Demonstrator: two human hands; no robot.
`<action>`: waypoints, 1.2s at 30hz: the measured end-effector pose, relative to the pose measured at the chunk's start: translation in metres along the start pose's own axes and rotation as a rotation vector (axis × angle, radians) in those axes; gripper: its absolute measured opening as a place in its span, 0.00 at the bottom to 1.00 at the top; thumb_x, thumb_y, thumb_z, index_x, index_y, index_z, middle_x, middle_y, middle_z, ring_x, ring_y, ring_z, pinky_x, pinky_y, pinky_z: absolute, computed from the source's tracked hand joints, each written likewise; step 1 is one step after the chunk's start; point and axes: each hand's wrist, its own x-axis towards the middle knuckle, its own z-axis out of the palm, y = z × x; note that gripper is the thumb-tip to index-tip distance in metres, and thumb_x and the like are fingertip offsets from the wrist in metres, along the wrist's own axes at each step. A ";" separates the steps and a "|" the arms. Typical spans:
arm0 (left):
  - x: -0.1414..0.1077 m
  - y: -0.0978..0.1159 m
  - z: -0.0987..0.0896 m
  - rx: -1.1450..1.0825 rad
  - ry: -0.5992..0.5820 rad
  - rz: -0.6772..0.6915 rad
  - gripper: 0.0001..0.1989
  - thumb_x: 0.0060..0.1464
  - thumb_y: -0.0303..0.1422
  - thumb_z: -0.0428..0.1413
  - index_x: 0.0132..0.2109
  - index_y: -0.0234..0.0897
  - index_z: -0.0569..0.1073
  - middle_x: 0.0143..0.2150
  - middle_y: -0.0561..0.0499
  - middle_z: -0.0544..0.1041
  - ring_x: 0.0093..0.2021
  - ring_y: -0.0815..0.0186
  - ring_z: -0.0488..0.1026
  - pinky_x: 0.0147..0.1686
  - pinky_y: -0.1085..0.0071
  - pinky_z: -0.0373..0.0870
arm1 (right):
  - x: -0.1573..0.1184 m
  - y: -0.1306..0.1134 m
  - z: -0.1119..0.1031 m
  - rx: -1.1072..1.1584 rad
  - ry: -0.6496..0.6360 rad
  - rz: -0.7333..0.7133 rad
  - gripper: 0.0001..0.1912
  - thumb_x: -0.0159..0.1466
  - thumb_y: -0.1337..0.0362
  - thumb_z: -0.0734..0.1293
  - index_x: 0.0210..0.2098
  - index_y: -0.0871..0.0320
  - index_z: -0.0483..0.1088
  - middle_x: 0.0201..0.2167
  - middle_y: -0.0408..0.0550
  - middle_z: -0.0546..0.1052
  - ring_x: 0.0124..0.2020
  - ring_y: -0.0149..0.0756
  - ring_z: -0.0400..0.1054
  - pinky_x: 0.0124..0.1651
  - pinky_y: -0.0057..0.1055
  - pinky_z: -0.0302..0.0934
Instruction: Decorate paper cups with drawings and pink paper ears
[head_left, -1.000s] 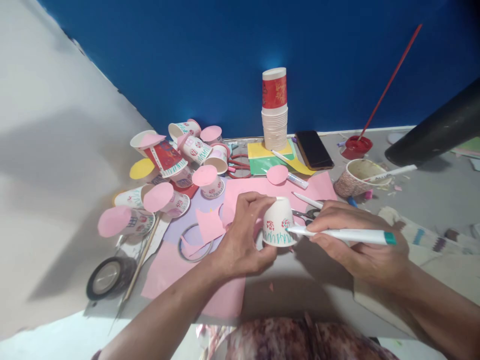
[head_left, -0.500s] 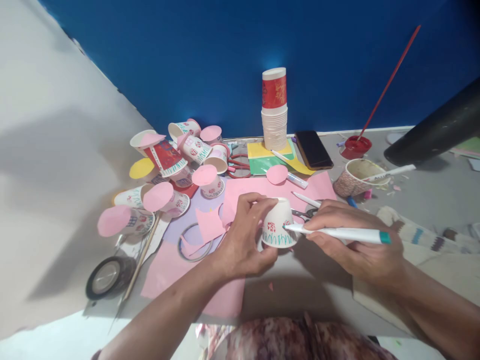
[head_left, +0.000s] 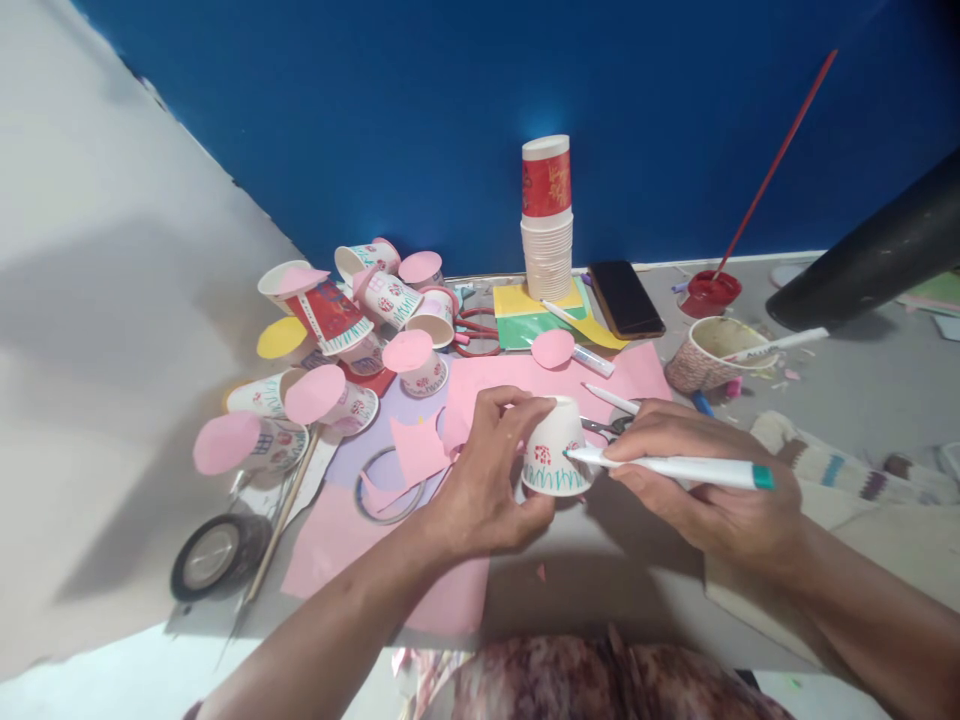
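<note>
My left hand (head_left: 499, 475) grips a white paper cup (head_left: 555, 430) from its left side, thumb low and fingers at the top. The cup is upside down, with red flower drawings and green grass strokes near its rim. In my right hand (head_left: 697, 470) is a white marker pen (head_left: 675, 467) with a green end; its tip touches the cup's right side. Scissors (head_left: 600, 428) and another white pen (head_left: 607, 397) lie behind, partly hidden by my right hand. Pink paper (head_left: 495, 390) is spread under and beyond the cup.
Decorated cups with pink paper discs (head_left: 315, 395) crowd the left. A stack of paper cups (head_left: 547, 255) stands at the back beside a phone (head_left: 626, 300). Tape (head_left: 217, 555) sits front left. On the right are a patterned cup (head_left: 694, 370), a red pot (head_left: 711, 293) and cloth (head_left: 840, 465).
The marker has shifted very slightly, its tip still on the cup. My left hand holds the cup in the same place.
</note>
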 end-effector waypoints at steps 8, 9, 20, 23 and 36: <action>0.000 -0.001 0.000 0.032 0.030 0.022 0.41 0.43 0.24 0.58 0.67 0.44 0.62 0.57 0.42 0.64 0.62 0.48 0.64 0.57 0.51 0.75 | 0.001 -0.003 0.000 0.007 -0.021 0.002 0.07 0.67 0.73 0.70 0.40 0.55 0.77 0.29 0.42 0.83 0.27 0.33 0.71 0.34 0.33 0.66; 0.000 -0.001 0.000 0.032 0.031 0.024 0.41 0.43 0.24 0.58 0.67 0.44 0.62 0.57 0.42 0.64 0.62 0.49 0.64 0.57 0.52 0.75 | 0.001 -0.003 -0.001 0.004 -0.022 0.007 0.07 0.67 0.74 0.70 0.39 0.55 0.77 0.29 0.42 0.82 0.27 0.33 0.71 0.34 0.33 0.66; -0.001 -0.007 -0.001 -0.016 0.052 -0.016 0.41 0.43 0.24 0.58 0.66 0.44 0.62 0.59 0.42 0.65 0.62 0.52 0.65 0.60 0.53 0.73 | -0.004 0.000 -0.009 0.046 0.069 0.115 0.08 0.68 0.75 0.67 0.39 0.55 0.76 0.28 0.41 0.79 0.28 0.31 0.72 0.32 0.31 0.66; -0.001 -0.008 -0.002 -0.026 0.051 -0.034 0.42 0.42 0.24 0.58 0.67 0.44 0.63 0.59 0.42 0.66 0.62 0.52 0.66 0.61 0.52 0.73 | -0.006 0.002 -0.009 0.037 0.076 0.112 0.08 0.68 0.74 0.68 0.39 0.54 0.76 0.29 0.41 0.79 0.29 0.31 0.72 0.33 0.32 0.66; 0.001 -0.001 -0.001 -0.034 0.075 -0.040 0.38 0.47 0.26 0.63 0.66 0.47 0.66 0.57 0.44 0.65 0.59 0.52 0.66 0.56 0.54 0.76 | -0.004 0.002 -0.005 0.032 0.119 0.117 0.07 0.67 0.71 0.71 0.42 0.53 0.79 0.29 0.42 0.83 0.29 0.35 0.75 0.32 0.33 0.70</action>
